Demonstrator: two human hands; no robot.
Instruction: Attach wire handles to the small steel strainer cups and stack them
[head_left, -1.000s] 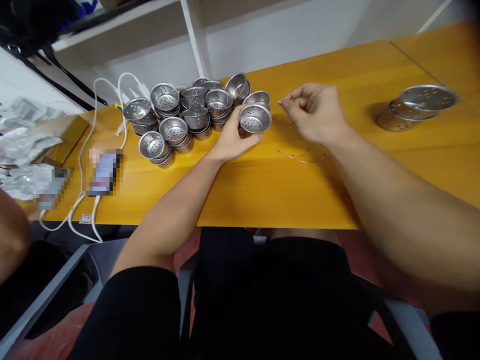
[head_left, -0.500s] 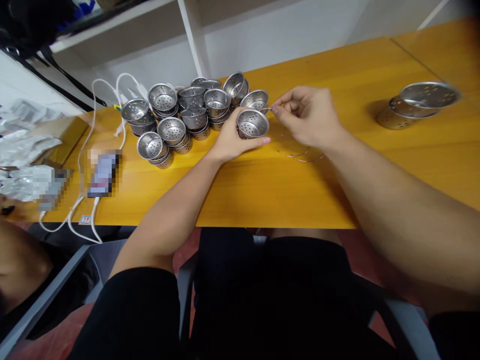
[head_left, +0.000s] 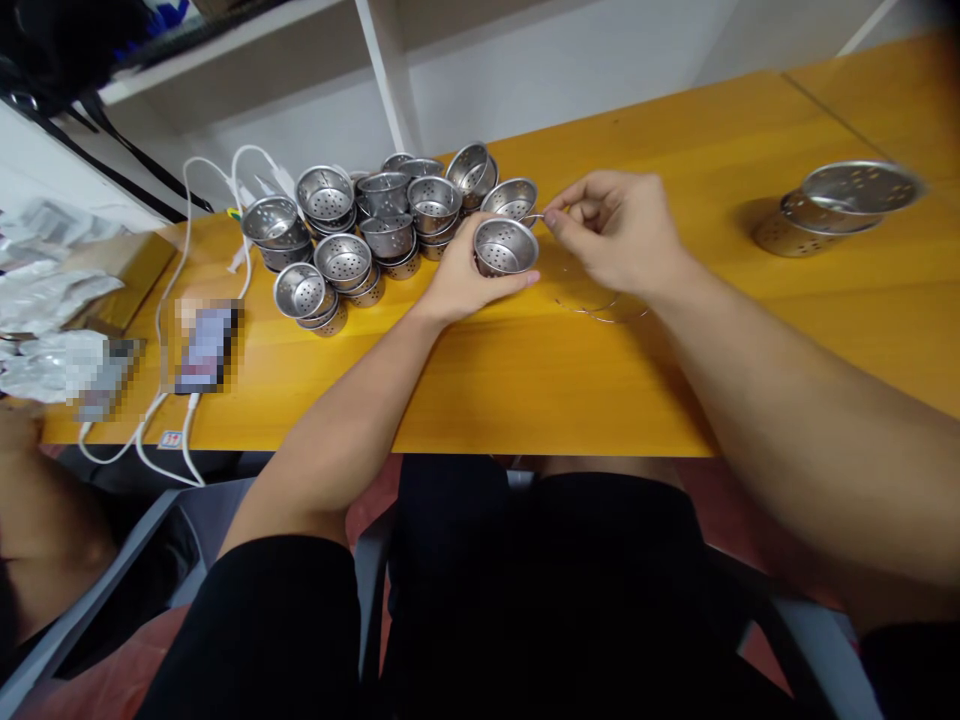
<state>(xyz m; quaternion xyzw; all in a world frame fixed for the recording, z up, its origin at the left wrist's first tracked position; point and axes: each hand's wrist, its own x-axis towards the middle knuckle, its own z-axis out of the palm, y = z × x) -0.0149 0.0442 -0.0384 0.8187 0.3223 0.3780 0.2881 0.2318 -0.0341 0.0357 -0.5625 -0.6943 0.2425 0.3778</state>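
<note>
My left hand (head_left: 459, 280) is wrapped round a small perforated metal cup (head_left: 505, 248), its open top tilted toward me. Just right of the cup's rim, my right hand (head_left: 611, 225) pinches a thin metal wire (head_left: 534, 217) between thumb and forefinger. The wire's left end reaches the far rim; whether it passes through a hole is too small to tell. More thin wire pieces (head_left: 600, 315) lie on the table below my right hand. Stacked perforated metal cups (head_left: 386, 237) crowd the table to the left of and behind my left hand.
Another stack of perforated cups (head_left: 832, 215) stands on the yellow table (head_left: 480, 400) at the right. To the left lie a phone (head_left: 206, 348), white charging cables (head_left: 160, 300) and plastic bags (head_left: 52, 365). A neighbour's arm (head_left: 52, 520) shows at the left edge.
My two hands, the cup and the wire hold nearly the same place. At the left edge, the other person's arm has shifted upward, with part of a hand now showing near the table.
</note>
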